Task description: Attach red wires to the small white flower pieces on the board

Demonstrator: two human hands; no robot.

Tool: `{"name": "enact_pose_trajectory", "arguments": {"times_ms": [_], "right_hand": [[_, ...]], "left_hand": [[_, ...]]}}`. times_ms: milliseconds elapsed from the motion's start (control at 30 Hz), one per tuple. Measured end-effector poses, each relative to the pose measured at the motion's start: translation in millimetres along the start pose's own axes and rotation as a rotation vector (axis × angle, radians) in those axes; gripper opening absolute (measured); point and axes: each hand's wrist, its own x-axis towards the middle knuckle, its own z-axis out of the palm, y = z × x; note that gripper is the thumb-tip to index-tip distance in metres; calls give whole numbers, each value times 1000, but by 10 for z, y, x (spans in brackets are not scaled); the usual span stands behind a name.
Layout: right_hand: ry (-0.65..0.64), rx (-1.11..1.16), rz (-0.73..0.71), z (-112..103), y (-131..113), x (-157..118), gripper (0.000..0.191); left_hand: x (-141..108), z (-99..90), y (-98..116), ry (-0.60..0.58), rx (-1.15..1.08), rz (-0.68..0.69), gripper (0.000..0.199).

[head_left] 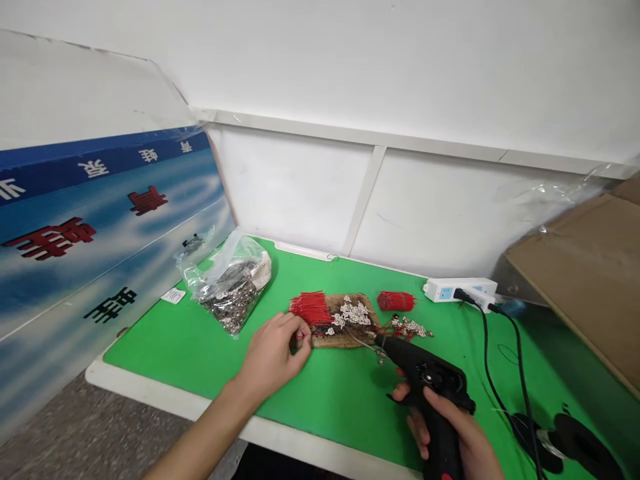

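My right hand [445,427] is wrapped around the handle of a black soldering gun [425,367]. Its tip and a thin solder feed tube point left, over the right edge of a scorched brown board [335,341]. At the board's left edge, my left hand [275,350] has its fingers curled and pinched together; what is between them is hidden. Just beyond those fingers lies a row of red wires [310,308], side by side on the board. Small silvery metal terminals [355,312] are heaped to the right of the wires.
A clear plastic bag [235,287] of metal parts sits at left. Behind the board are a tied bundle of red wires [396,301] and loose wired terminals [411,327]. A power strip [440,289] with cords, a solder spool [565,443] and a cardboard box [580,267] occupy the right.
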Motion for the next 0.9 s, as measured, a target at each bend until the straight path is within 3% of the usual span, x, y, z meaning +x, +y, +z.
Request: {"name": "enact_pose_trajectory", "arguments": {"times_ms": [233,400,700,900], "right_hand": [[-31,-304,72,78,59,76,60],[-25,-293,84,26,76,77,59],[39,-224,108,137,21,42,59],[3,-273,119,80,31,49,57]], "left_hand": [[22,18,-8,-7,-17,-58,8],[25,16,-3,-9,-21,-59,7],[38,1,21,-21,-30,-88,5],[28,-3,22,-24,-25,-96,5]]}}
